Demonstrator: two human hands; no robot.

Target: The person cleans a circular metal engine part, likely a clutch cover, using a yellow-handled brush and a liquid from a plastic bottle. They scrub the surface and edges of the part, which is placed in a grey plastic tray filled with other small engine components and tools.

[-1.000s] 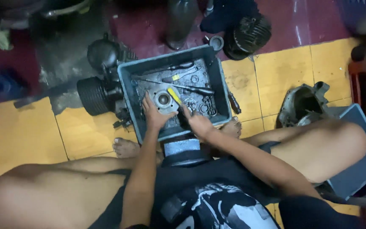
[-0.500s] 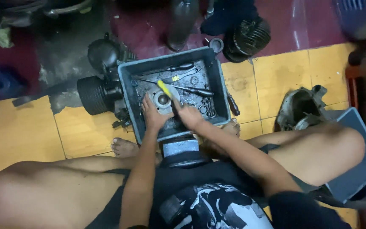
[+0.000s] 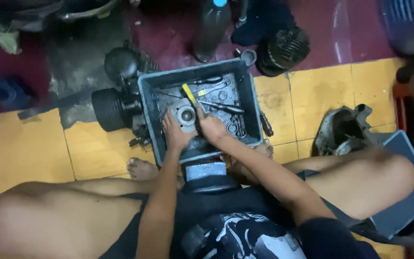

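In the grey tray [image 3: 247, 103] on the tiled floor, seen from the head camera, the left hand [image 3: 174, 132] rests fingers spread beside a round metal part [image 3: 186, 115], gripping nothing. The right hand [image 3: 210, 125] is closed around a yellow-handled screwdriver [image 3: 189, 95]. The part looks heavy, rigid and probably oily; best gripped by its rim.

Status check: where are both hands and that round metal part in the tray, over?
Left hand on the round metal part in the grey tray. Right hand grips the yellow-handled tool beside it. Loose screwdrivers crowd the tray.
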